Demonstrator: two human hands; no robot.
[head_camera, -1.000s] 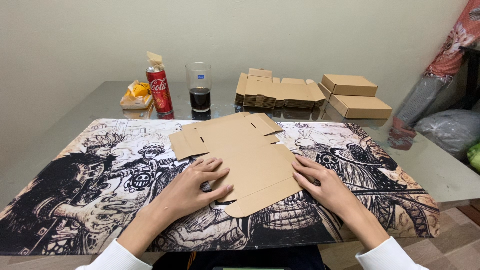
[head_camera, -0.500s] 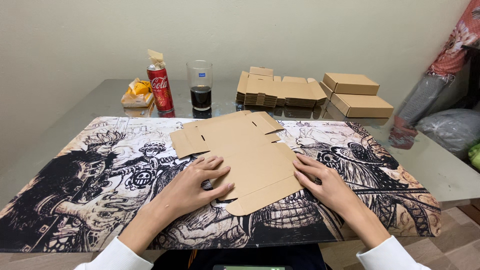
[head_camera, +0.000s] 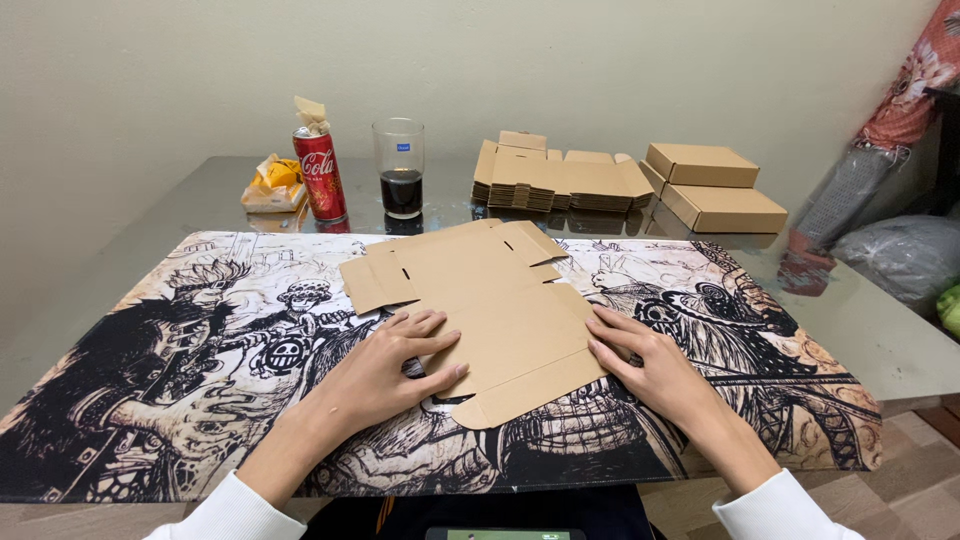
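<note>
Head view, looking down on a glass-topped table (head_camera: 150, 215) covered by a black-and-white illustrated mat (head_camera: 180, 400). At the centre of the mat lies a flat, unfolded cardboard box blank (head_camera: 490, 300), brown, with its flaps spread toward 11 and 1 o'clock.

Left hand (head_camera: 385, 370): palm down, fingers extended and spread, resting on the blank's near-left edge at about 7 o'clock of the sheet. It presses flat; nothing is enclosed in it.

Right hand (head_camera: 645, 365): palm down, fingers extended, fingertips touching the blank's right edge at about 4 o'clock of the sheet. It too lies flat and encloses nothing.

Containers, far side of the table:
- Drinking glass (head_camera: 400, 168) at 12 o'clock, upright, holding dark liquid in roughly its lower third.
- Red drink can (head_camera: 319, 175) just left of the glass, upright, with a folded scrap of paper standing on its top; contents cannot be seen.
- Small open packet (head_camera: 272, 183) at 11 o'clock, beside the can, with something yellow inside.
- Stack of flat box blanks (head_camera: 555, 180) at 1 o'clock, right of the glass.
- Two assembled cardboard boxes (head_camera: 715, 185) at 2 o'clock, lids closed, one leaning on the other; contents not visible.

A grey bag (head_camera: 905, 255) sits off the table at 3 o'clock.
</note>
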